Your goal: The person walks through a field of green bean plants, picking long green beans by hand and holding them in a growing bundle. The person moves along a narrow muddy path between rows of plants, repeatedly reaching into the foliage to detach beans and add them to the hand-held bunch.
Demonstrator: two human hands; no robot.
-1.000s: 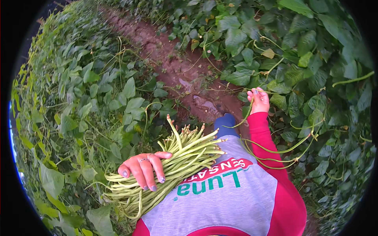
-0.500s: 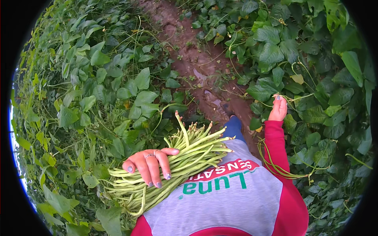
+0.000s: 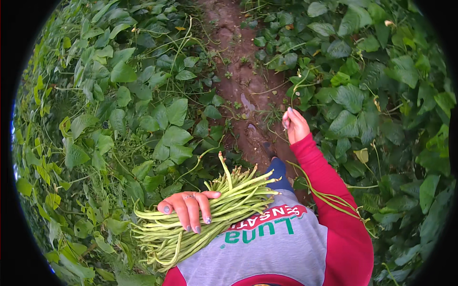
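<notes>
Left forearm hidden by beans (image 3: 238,202), shirt (image 3: 267,255) cut off below, hold of right hand (image 3: 296,127) unclear

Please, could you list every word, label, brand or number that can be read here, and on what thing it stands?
Grey cloth shirt with red sleeves: big green lettering, upside down; readable, but I do not copy it.
Same shirt: white lettering on a red band, partly hidden by the bundle of long green beans; not copied.
Same shirt: tiny green mark, too small to read.
</notes>
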